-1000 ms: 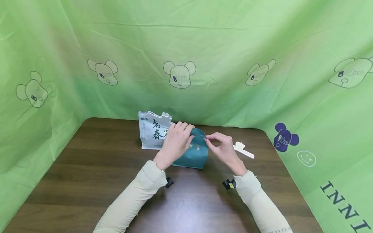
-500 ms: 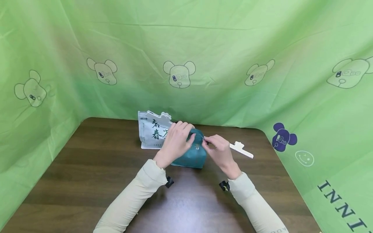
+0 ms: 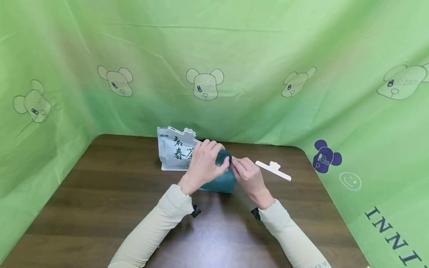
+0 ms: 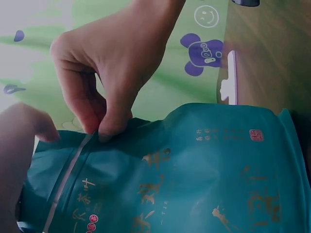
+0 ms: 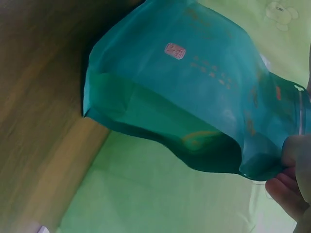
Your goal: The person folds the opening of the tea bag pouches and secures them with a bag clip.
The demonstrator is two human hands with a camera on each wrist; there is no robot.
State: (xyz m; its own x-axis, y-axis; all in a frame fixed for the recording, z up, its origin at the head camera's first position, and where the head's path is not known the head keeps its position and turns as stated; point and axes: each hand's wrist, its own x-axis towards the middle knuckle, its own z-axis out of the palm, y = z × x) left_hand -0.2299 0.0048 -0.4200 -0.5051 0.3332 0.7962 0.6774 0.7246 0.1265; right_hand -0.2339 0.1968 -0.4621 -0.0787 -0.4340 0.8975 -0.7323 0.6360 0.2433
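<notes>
A teal stand-up tea pouch (image 3: 219,184) with gold lettering stands on the table between both hands. My left hand (image 3: 205,160) grips its upper part from the left, thumb on the front face. Pinched between the thumb and fingers of my right hand (image 3: 248,175) is the pouch's right side near the top. In the left wrist view, those fingertips sit at the end of a pale seal strip (image 4: 70,175) running across the pouch. The right wrist view shows the pouch's side gusset (image 5: 160,109) folding inward below the pinch. Much of the top edge is hidden behind my hands.
Left of the teal pouch stands a white tea pouch (image 3: 166,157) with green characters and a white clip (image 3: 182,134) across its top. Another white sealing clip (image 3: 273,170) lies on the brown table (image 3: 117,193) to the right. Green curtains (image 3: 207,123) enclose the table.
My right hand has shifted left along the teal pouch's top, closer to my left thumb, uncovering more of the loose clip. The left hand keeps its hold in nearly the same place.
</notes>
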